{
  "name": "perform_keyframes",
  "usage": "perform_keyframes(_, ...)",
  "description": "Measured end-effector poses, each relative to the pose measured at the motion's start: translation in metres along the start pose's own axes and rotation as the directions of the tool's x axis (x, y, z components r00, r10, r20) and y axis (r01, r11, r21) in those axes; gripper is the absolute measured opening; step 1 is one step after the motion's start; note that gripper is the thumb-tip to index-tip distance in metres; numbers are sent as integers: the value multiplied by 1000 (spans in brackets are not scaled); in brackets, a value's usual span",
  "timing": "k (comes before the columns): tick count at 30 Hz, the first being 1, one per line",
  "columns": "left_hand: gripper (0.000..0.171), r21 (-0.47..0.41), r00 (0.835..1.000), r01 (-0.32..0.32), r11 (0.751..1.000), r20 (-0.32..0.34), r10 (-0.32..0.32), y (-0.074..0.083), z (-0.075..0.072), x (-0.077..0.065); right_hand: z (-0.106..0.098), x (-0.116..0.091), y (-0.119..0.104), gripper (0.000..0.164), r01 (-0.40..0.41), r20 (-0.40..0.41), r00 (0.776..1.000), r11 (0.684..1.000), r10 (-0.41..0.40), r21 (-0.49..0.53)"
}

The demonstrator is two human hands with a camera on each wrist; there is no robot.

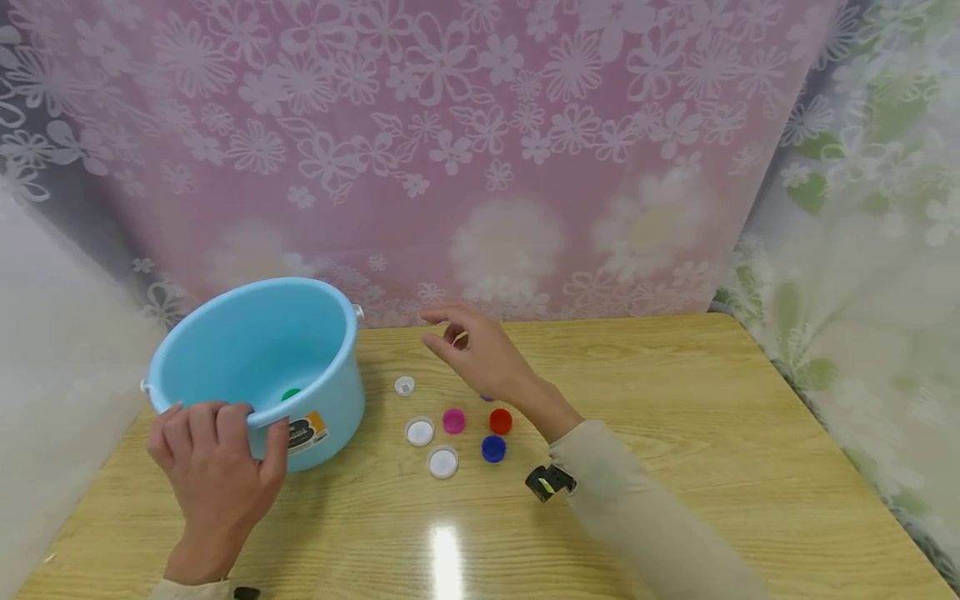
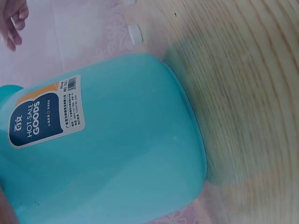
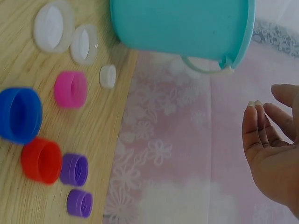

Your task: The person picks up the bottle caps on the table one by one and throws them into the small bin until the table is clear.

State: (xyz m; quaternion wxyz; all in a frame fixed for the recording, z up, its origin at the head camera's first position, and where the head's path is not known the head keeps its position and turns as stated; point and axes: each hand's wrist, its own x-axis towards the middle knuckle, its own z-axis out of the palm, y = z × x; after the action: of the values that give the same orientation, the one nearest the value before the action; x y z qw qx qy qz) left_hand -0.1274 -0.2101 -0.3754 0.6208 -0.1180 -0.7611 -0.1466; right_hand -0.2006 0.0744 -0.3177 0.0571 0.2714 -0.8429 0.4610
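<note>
My left hand [image 1: 217, 454] grips the near rim of a light blue bucket [image 1: 348, 400], thumb outside on the wall beside a printed label [image 2: 46, 112]. Inside the bucket a bit of a green cap [image 1: 290, 393] shows over the rim. To the bucket's right, my right hand [image 1: 480, 350] hovers above the table, thumb and forefinger apart, the other fingers loosely curled, holding nothing. Below it on the table are plastic bottle caps: a pink cap [image 1: 453, 421], a red cap [image 1: 500, 421], a blue cap [image 1: 493, 448] and two purple caps [image 3: 74, 169], mostly hidden by the right wrist in the head view.
White caps lie between bucket and coloured caps: a small white cap [image 1: 405, 386] at the back and two wider clear-rimmed caps [image 1: 443, 462] nearer me. The wooden table [image 1: 675, 433] ends at the back against a pink floral curtain [image 1: 405, 208]. The bucket's handle [image 3: 201, 69] hangs at its side.
</note>
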Motion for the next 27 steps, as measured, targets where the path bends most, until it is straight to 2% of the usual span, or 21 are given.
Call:
perform_keyframes(12, 42, 3, 1000, -3, 1000, 6, 3, 1, -2, 0, -34, -25, 38, 31, -65, -37, 997, 995, 62, -79)
perform_keyframes(21, 40, 0, 1000, -3, 1000, 11, 3, 1, -1, 1, -45, -45, 75, 33, -136, -11, 991, 980, 135, -143)
perform_keyframes(27, 41, -5, 1000, 0, 1000, 3, 0, 1, -2, 1, -46, -51, 98, 38, -176, 33, 982, 965, 186, -195)
